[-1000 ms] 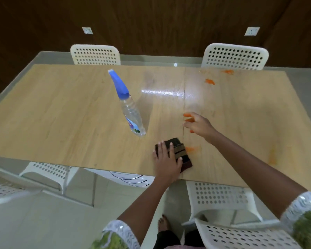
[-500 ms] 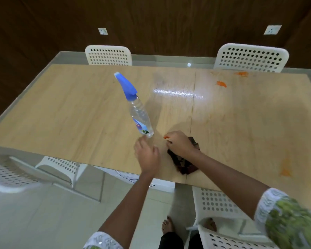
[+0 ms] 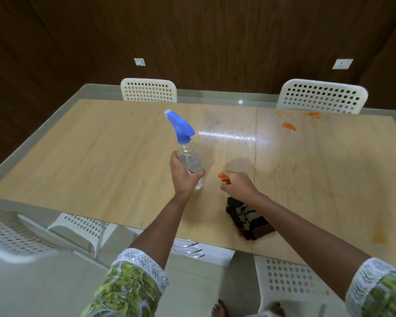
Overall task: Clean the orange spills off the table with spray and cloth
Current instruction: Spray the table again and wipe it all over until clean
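Observation:
A clear spray bottle (image 3: 188, 154) with a blue trigger head stands on the wooden table (image 3: 101, 156); my left hand (image 3: 183, 175) grips its lower body. My right hand (image 3: 237, 185) hovers just right of the bottle, fingers curled, pinching small orange pieces (image 3: 223, 177). The dark folded cloth (image 3: 245, 219) lies near the table's front edge, partly under my right forearm. Orange spills show at the far right: one smear (image 3: 289, 126), another (image 3: 311, 114) by the back edge, and a stain (image 3: 378, 237) near the front right.
Two white perforated chairs (image 3: 149, 90) (image 3: 322, 97) stand behind the table. More white chairs (image 3: 78, 225) (image 3: 290, 280) sit at the near side. A dark wood wall with two sockets is behind. My bare feet show below.
My left hand left the cloth, moved left and forward, and took hold of the spray bottle. My right hand drew back from the middle seam with orange pieces in its fingers.

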